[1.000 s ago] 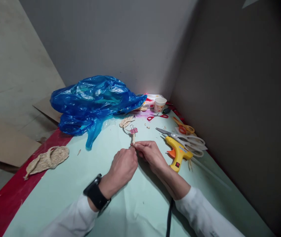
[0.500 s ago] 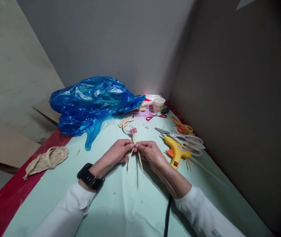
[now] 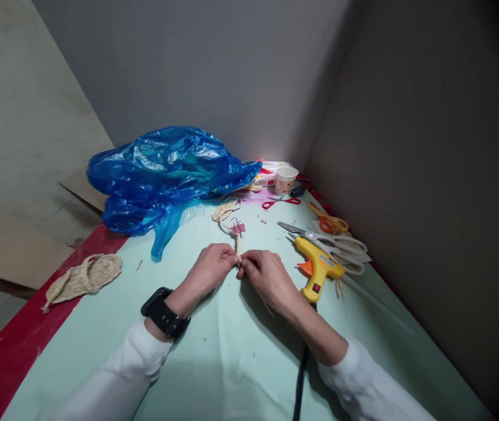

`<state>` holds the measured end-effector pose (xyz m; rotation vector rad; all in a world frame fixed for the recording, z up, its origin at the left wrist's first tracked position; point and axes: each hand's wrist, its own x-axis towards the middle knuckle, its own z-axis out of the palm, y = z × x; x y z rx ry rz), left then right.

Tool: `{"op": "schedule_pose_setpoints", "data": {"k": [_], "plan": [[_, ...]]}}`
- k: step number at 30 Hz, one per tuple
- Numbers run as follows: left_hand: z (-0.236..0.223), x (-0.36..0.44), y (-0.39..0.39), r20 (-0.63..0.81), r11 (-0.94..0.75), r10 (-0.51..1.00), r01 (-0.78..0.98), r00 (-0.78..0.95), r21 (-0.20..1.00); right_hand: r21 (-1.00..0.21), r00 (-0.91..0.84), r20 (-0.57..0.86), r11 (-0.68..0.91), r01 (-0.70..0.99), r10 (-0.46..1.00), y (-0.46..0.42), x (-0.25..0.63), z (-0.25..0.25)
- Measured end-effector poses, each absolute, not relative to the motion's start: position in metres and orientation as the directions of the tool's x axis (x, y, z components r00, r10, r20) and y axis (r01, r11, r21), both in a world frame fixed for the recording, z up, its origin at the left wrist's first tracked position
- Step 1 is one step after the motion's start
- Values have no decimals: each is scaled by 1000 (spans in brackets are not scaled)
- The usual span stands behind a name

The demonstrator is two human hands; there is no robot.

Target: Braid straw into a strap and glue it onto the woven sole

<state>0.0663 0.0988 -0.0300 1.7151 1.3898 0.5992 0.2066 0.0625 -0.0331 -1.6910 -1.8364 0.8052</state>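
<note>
My left hand (image 3: 214, 266) and my right hand (image 3: 267, 275) meet over the table, each pinching the lower end of a pale straw braid (image 3: 238, 241). A pink binder clip (image 3: 237, 228) grips the braid's upper end. Just beyond the clip lies a small woven straw piece (image 3: 226, 210), with a strand running toward the clip. The loose strand ends are mostly hidden behind my fingers; one tip shows under my right hand. On the left rests a woven straw slipper (image 3: 85, 279) with a strap across it.
A crumpled blue plastic bag (image 3: 165, 169) fills the back left. To the right lie a yellow glue gun (image 3: 319, 266) with a black cord, white-handled scissors (image 3: 328, 242) and orange scissors (image 3: 330, 220). Red scissors (image 3: 281, 202) and a paper cup (image 3: 285, 180) stand near the back wall.
The strands that hung spread apart below my fingers are now drawn in, mostly out of sight. My right hand has turned over slightly, and the view has shifted a little.
</note>
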Motion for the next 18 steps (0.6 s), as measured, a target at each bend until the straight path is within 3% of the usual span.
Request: {"op": "schedule_pose_setpoints", "data": {"k": [4, 8, 18], "plan": [[-25, 71, 93, -73, -126, 966, 699, 248, 704, -491, -30, 10, 32, 871, 999, 52, 198, -23], [-25, 73, 90, -35, -153, 970, 712, 242, 685, -328, -80, 30, 85, 941, 996, 50, 197, -19], [-40, 68, 91, -57, -112, 960, 564, 274, 818, -210, -127, 17, 128, 969, 992, 50, 197, -23]]}}
